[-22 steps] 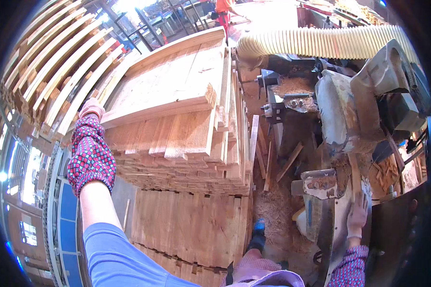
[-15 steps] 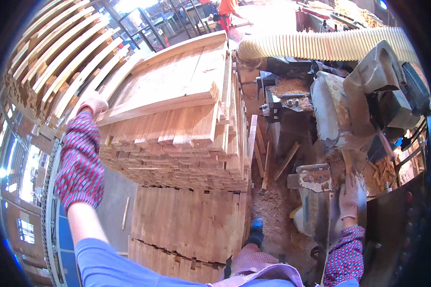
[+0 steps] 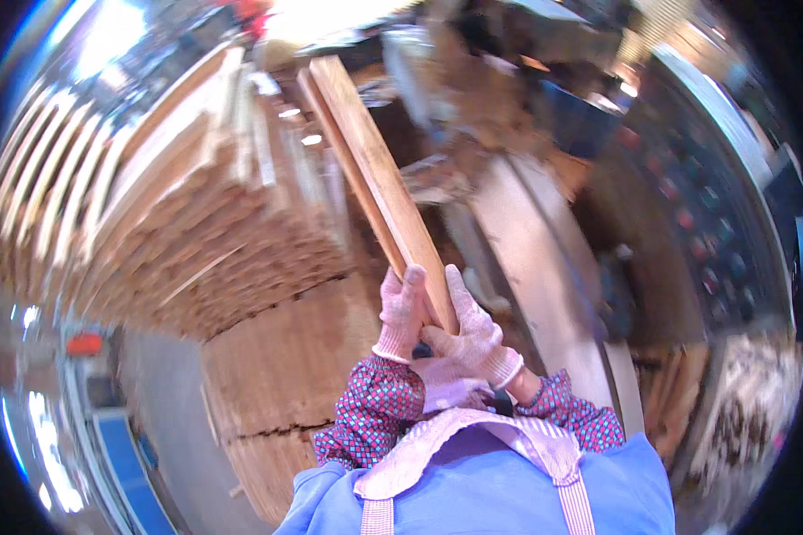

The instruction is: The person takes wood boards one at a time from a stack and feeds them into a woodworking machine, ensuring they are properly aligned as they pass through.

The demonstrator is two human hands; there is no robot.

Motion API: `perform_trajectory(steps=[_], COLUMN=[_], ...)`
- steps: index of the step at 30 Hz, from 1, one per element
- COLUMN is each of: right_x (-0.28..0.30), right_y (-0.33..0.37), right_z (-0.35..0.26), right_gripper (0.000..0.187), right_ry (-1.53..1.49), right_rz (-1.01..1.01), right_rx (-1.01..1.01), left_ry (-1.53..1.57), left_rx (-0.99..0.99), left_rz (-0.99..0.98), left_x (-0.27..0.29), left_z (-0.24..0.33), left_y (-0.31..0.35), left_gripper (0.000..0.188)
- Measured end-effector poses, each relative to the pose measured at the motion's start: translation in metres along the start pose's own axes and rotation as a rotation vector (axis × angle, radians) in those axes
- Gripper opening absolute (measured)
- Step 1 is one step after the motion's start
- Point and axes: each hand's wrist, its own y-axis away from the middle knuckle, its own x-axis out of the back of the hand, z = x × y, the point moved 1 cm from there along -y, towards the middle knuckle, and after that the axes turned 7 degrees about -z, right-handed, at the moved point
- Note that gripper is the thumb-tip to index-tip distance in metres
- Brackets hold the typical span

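Observation:
Two long wooden boards [image 3: 388, 192] lie close together, with a dark gap along their length, and slant from my body up to the far left. My left hand [image 3: 402, 308], in a pale pink knit glove, is closed round their near end on the left side. On the right side my right hand [image 3: 471, 334], gloved alike, grips the same end, its thumb across and its fingers along the edge. The palms and the boards' near tips are partly hidden by the gloves.
A big stack of wooden boards [image 3: 178, 232] stands to the left, over a lower wooden pile [image 3: 299, 334]. Right of the hands runs a long pale machine surface [image 3: 535, 241], beside a dark panel [image 3: 687, 205] with coloured knobs. Motion blurs much of the background.
My left hand has left the stack and my right hand the machine. Both have come together before my body and now hold the boards. The view has turned to the right.

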Motion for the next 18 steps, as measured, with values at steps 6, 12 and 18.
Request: perform_trajectory(steps=[6,12,18], right_x=[0.045,0.092,0.171], right_y=[0.157,0.149,-0.061], right_z=[0.061,0.116,0.172], right_gripper=[0.083,0.054,0.041], right_ry=[0.554,1.192,1.268], right_rz=[0.174,0.263,0.295], right_rx=[-0.439,-0.258,-0.134], left_ry=[-0.058,-0.018,-0.165], left_rx=[0.181,0.372,0.382], left_rz=[0.055,0.063,0.078], left_x=[0.005,0.012,0.003], left_z=[-0.049,-0.079,-0.075], left_y=[-0.004,0.019,0.017], left_gripper=[0.038,0.032,0.03])
